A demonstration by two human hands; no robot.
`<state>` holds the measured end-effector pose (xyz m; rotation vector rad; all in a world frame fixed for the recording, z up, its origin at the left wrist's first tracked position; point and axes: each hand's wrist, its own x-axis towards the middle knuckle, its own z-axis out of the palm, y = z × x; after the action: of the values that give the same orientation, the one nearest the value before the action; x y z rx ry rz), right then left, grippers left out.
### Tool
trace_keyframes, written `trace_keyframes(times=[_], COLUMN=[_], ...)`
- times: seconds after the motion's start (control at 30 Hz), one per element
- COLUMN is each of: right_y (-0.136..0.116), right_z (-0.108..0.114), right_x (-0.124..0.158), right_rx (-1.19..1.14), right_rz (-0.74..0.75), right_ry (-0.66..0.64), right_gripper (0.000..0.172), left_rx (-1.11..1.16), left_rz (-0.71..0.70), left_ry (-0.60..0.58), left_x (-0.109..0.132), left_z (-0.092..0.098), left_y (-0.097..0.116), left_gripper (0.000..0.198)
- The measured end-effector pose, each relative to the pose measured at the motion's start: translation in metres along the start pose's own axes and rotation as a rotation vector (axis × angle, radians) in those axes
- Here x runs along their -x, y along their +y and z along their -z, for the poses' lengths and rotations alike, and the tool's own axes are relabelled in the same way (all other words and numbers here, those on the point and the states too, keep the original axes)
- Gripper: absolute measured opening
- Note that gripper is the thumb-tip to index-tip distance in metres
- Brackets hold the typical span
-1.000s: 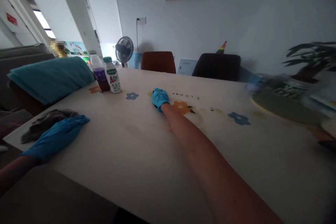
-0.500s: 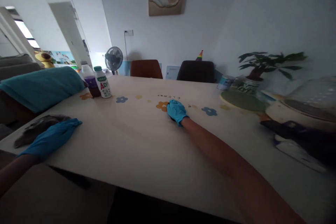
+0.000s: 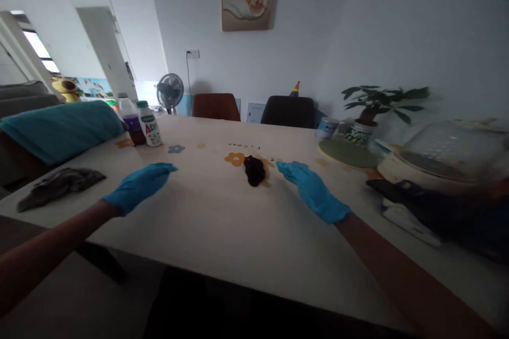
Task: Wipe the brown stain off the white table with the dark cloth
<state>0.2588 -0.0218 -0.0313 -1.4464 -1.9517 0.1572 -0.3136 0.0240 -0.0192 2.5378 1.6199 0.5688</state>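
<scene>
A small dark brown crumpled lump [image 3: 254, 170] lies on the white table [image 3: 202, 217], beside a printed orange flower; its exact kind is unclear. My right hand [image 3: 314, 188], in a blue glove, is just right of the lump and apart from it, fingers stretched out and nothing in them. To the left, my blue-gloved left hand [image 3: 141, 185] is over the table with extended fingers, holding nothing. Behind its wrist, a grey rumpled cloth [image 3: 61, 185] rests near the table's left edge.
Two bottles, one purple-labelled [image 3: 133, 122] and one white with a green cap [image 3: 150, 124], stand at the back left. On the right are a potted plant [image 3: 360, 131], a green round mat [image 3: 345, 153], a can [image 3: 326, 127] and a pale pot [image 3: 417, 172]. Chairs line the far side.
My right hand has let go of the dark lump and moved right, uncovering it. My left hand has moved right, away from the grey cloth. The view has shifted slightly.
</scene>
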Motion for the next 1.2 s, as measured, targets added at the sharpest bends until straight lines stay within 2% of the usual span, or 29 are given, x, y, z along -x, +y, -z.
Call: trace_keyframes(times=[0.13, 0.2, 0.27, 0.33, 0.43, 0.5, 0.6, 0.7, 0.8, 0.93, 1.1, 1.2], right_y=[0.015, 0.021, 0.024, 0.022, 0.013, 0.005, -0.002, -0.003, -0.002, -0.009, -0.016, -0.013], right_z=[0.019, 0.025, 0.028, 0.027, 0.025, 0.027, 0.031, 0.035, 0.039, 0.041, 0.036, 0.032], right_x=[0.051, 0.069, 0.079, 0.083, 0.084, 0.085, 0.087, 0.088, 0.088, 0.088, 0.087, 0.087], right_rx=[-0.286, -0.400, -0.425, -0.445, -0.504, -0.523, -0.517, -0.505, -0.421, -0.297, -0.287, -0.286], right_rz=[-0.116, -0.167, -0.200, -0.237, -0.271, -0.263, -0.250, -0.260, -0.245, -0.261, -0.311, -0.322], right_ry=[0.048, 0.081, 0.118, 0.131, 0.090, 0.056, 0.072, 0.098, 0.027, -0.016, 0.008, 0.030], right_gripper=[0.061, 0.054, 0.050, 0.052, 0.060, 0.063, 0.056, 0.049, 0.046, 0.051, 0.056, 0.052], left_rx=[0.081, 0.068, 0.041, -0.011, -0.035, -0.033, -0.011, 0.027, 0.089, 0.146, 0.129, 0.101], left_rz=[-0.141, -0.227, -0.286, -0.246, -0.191, -0.161, -0.124, -0.084, 0.001, 0.148, 0.370, 0.505], left_ry=[-0.068, -0.116, -0.190, -0.248, -0.267, -0.262, -0.248, -0.235, -0.210, -0.113, 0.042, 0.056], left_x=[-0.069, -0.100, -0.127, -0.150, -0.175, -0.183, -0.186, -0.180, -0.169, -0.149, -0.111, -0.080], left_z=[-0.026, -0.043, -0.062, -0.081, -0.107, -0.118, -0.124, -0.119, -0.107, -0.075, -0.013, 0.011], left_y=[0.128, 0.189, 0.238, 0.272, 0.294, 0.292, 0.276, 0.252, 0.226, 0.178, 0.092, 0.043], left_gripper=[0.058, 0.060, 0.064, 0.069, 0.068, 0.059, 0.045, 0.045, 0.044, 0.042, 0.055, 0.051])
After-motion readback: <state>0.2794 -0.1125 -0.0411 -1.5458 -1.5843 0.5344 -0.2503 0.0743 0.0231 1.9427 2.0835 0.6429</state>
